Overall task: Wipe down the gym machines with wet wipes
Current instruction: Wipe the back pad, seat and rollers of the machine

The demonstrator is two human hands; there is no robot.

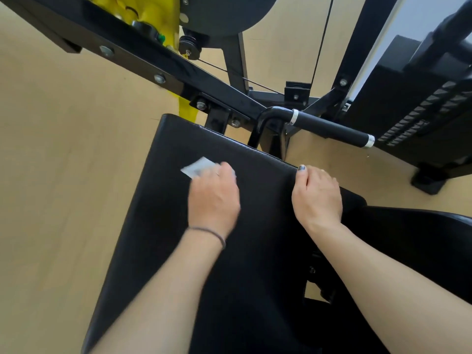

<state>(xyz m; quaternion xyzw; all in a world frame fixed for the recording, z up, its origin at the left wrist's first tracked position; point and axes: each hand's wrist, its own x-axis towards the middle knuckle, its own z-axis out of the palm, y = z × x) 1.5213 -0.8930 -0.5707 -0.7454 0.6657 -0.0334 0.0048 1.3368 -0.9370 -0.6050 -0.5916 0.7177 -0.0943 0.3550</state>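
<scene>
A black padded backrest (163,208) of a gym machine fills the middle of the head view. My left hand (214,198) presses a white wet wipe (198,166) flat against the pad's upper part; the wipe sticks out beyond the fingers and looks motion-blurred. My right hand (318,195) grips the pad's right edge, thumb on the front face and fingers curled behind it. A thin dark band circles my left wrist.
A black handle with foam grip (332,126) juts out just above the pad. The black steel frame (158,57) with bolts, a pulley (190,44) and cable runs diagonally above. A weight stack (421,116) stands at right. Yellow part (153,11) at top; wood-tone floor all round.
</scene>
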